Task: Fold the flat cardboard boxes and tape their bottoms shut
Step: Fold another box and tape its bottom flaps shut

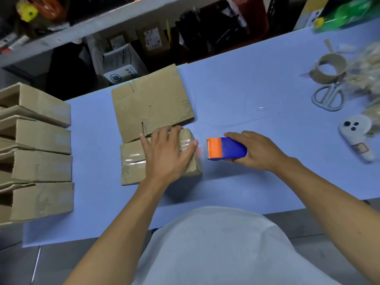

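A folded cardboard box point(131, 163) stands on the blue table point(246, 103) with its taped bottom up; clear tape runs across the seam. My left hand point(167, 153) lies flat on that bottom with spread fingers, pressing the tape. Just right of the box, my right hand point(259, 150) grips a blue and orange tape dispenser point(224, 149), its orange end facing the box and a small gap between them. A flat, unfolded cardboard box point(152, 99) lies behind the folded one.
Several folded boxes point(39, 153) are lined up along the table's left side. At the far right lie a tape roll point(329, 67), scissors point(329, 97), a white handheld device point(357, 134) and bundles of pale packing material point(366, 73). Shelves with goods stand behind the table.
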